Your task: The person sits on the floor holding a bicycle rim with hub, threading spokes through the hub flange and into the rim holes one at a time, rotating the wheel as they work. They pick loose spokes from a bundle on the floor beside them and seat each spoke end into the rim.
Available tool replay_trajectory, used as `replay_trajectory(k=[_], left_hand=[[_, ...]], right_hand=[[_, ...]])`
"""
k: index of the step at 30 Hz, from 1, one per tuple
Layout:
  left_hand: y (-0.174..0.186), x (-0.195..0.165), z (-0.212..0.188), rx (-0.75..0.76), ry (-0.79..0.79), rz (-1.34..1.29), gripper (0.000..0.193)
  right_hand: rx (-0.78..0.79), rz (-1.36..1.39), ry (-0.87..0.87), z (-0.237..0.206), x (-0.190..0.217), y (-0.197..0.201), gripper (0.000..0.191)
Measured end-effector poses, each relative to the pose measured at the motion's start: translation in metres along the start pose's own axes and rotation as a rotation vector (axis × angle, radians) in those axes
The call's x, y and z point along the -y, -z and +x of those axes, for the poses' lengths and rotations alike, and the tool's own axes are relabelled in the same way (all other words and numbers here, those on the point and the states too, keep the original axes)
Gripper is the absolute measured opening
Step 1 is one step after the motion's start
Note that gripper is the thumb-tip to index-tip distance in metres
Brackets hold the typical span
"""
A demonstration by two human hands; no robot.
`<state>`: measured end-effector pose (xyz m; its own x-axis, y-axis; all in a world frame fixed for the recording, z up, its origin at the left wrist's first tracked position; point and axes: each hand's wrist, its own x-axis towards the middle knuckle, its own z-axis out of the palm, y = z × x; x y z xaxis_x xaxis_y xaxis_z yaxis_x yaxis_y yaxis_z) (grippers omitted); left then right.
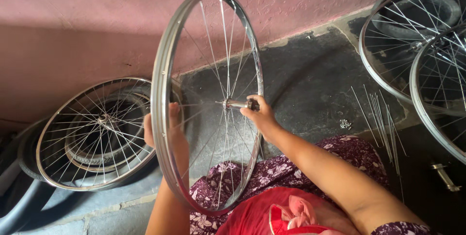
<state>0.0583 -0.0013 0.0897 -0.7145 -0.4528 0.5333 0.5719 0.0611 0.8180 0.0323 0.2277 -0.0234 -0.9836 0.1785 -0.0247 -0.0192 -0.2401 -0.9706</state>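
The right hand (259, 113) is closed around the outer end of the axle (240, 104), fingers curled on it, so the hub (225, 103) is pinned at its centre. The left hand (162, 123) sits behind the near rim, palm to the metal and fingers loosely bent along it (how tightly it grips cannot be told, since the rim hides the fingertips). Between the two, the spoked wheel (160, 94) stands upright and edge-on over the person's lap, a hold that appears to leave the rim free to turn about the axle.

Further out, a second wheel (97, 133) leans on stacked tyres against the pink wall (97, 12). Two more wheels (412, 46) lie at the right on the stone floor (310, 80), near loose spokes (383, 123) and a small pile of nipples (345, 124).
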Motion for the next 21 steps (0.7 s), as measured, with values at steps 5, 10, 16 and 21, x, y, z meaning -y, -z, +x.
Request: replay_trajectory(k=[5, 10, 16, 21], left_hand=[[-0.013, -0.044, 0.016, 0.072, -0.333, 0.658, 0.036], [-0.032, -0.049, 0.047, 0.028, -0.409, 1.052, 0.062], [-0.036, -0.020, 0.052, 0.319, -0.367, 0.603, 0.024], [-0.016, 0.000, 0.069, 0.580, 0.170, -0.186, 0.023]], right_hand=[[0.028, -0.069, -0.028, 0.005, -0.006, -0.010, 0.053], [0.022, -0.087, 0.006, 0.007, -0.008, -0.018, 0.057], [0.011, -0.109, -0.017, 0.006, -0.004, -0.017, 0.056], [0.034, -0.085, 0.002, 0.004, -0.003, -0.014, 0.056]])
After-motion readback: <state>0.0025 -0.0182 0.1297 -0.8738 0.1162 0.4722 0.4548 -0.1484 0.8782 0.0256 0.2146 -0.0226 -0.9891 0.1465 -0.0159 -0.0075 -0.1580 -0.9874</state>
